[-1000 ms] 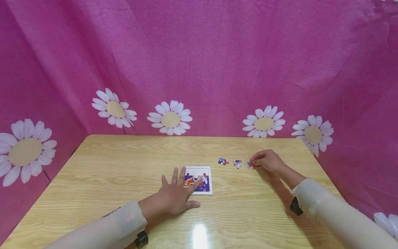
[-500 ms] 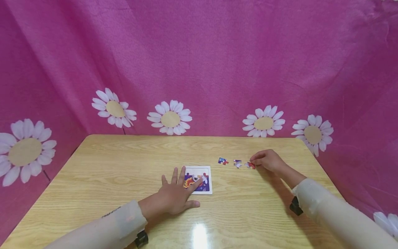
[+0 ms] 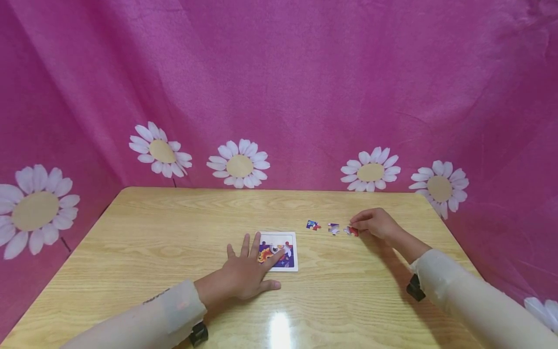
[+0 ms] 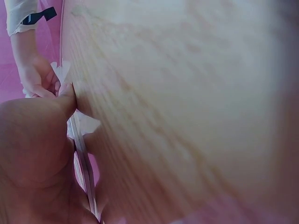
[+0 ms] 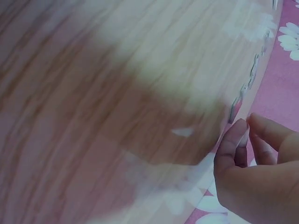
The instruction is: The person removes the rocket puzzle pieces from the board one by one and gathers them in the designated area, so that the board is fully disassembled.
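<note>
My left hand lies spread with straight fingers over the left part of a small white-framed jigsaw puzzle. Its index finger reaches across the orange and purple picture; the upper strip of the tray shows bare white. Off to the right, my right hand pinches at the right edge of a red and white puzzle piece, thumb and index fingertips close together. A purple and white piece and a blue and red piece lie left of it in a loose row. In the right wrist view, the right hand partly overlaps the row's near end.
The wooden table has rounded far corners. A magenta curtain with large white daisies hangs behind it and along both sides. Bright light reflects from the table near its front.
Both hands, the puzzle and the loose pieces stay almost exactly where they were. The whole head view shifts only very slightly.
</note>
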